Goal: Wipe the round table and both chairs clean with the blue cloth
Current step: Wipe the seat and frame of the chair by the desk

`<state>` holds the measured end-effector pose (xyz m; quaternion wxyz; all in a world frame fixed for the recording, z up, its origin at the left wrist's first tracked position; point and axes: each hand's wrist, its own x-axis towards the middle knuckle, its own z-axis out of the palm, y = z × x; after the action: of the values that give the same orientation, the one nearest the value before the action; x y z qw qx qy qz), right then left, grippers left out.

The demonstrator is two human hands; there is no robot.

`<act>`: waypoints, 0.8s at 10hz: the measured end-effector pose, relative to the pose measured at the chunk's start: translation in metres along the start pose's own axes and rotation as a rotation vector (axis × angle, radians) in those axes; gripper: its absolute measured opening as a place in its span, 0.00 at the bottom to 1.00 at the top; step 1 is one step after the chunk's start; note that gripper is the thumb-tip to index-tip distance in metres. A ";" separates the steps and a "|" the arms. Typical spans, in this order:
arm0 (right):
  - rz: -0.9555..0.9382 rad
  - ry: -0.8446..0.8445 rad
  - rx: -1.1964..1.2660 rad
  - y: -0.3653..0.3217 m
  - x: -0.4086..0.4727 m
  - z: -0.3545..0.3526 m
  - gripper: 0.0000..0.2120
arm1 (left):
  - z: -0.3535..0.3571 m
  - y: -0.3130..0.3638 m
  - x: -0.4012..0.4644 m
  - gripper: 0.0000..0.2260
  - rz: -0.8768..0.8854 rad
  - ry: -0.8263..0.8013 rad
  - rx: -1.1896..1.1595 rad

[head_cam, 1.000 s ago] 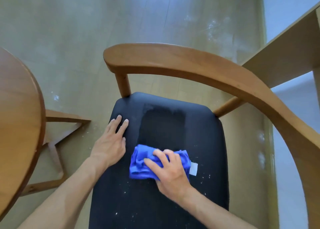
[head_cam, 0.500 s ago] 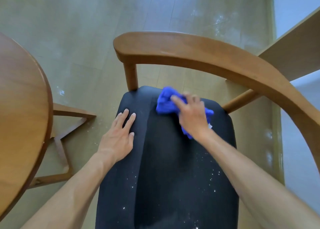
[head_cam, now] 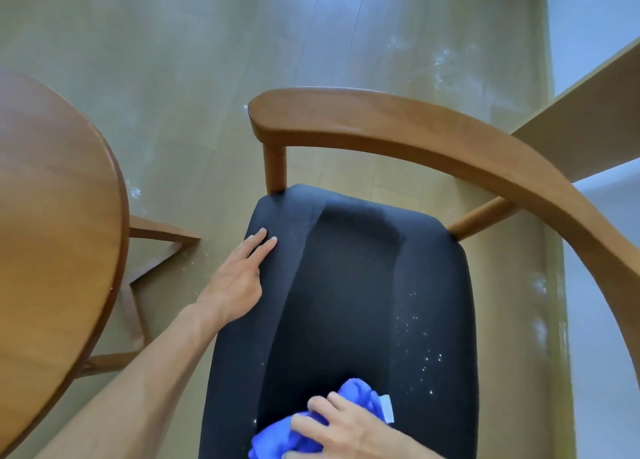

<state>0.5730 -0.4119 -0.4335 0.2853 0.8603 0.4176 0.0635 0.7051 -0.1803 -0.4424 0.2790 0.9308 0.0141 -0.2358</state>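
A chair with a black padded seat (head_cam: pixel 353 285) and a curved wooden backrest (head_cam: pixel 433 136) fills the middle. My right hand (head_cam: pixel 343 427) presses the bunched blue cloth (head_cam: pixel 360 398) onto the near end of the seat, at the bottom of the frame. My left hand (head_cam: pixel 239 275) lies flat on the seat's left edge, fingers together and pointing away. A darker wiped band runs down the seat's middle. White specks dot the seat's right side. The round wooden table (head_cam: pixel 59 223) shows at the left edge.
The table's wooden base legs (head_cam: pixel 156 247) stand on the floor between table and chair. A pale wooden board (head_cam: pixel 588 126) slants behind the chair at the upper right. White dust marks spot the greenish floor (head_cam: pixel 207 60).
My right hand has pulled the blue cloth from the far end of the seat back to its near end, after pushing it away before that. My left hand has stayed on the seat's left edge.
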 end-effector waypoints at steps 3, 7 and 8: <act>0.819 -0.023 0.775 0.116 0.214 0.045 0.21 | 0.001 -0.017 0.003 0.27 -0.135 0.105 -0.300; 0.262 0.564 1.260 -0.076 0.028 -0.017 0.13 | -0.013 -0.010 0.004 0.24 -0.203 0.042 -0.386; -0.272 0.636 1.030 -0.005 0.062 0.001 0.11 | -0.011 -0.007 0.006 0.24 -0.202 0.056 -0.339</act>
<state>0.6095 -0.3627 -0.4451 -0.2991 0.7656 0.5652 0.0701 0.7143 -0.1689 -0.4409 0.4063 0.8705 0.1549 -0.2307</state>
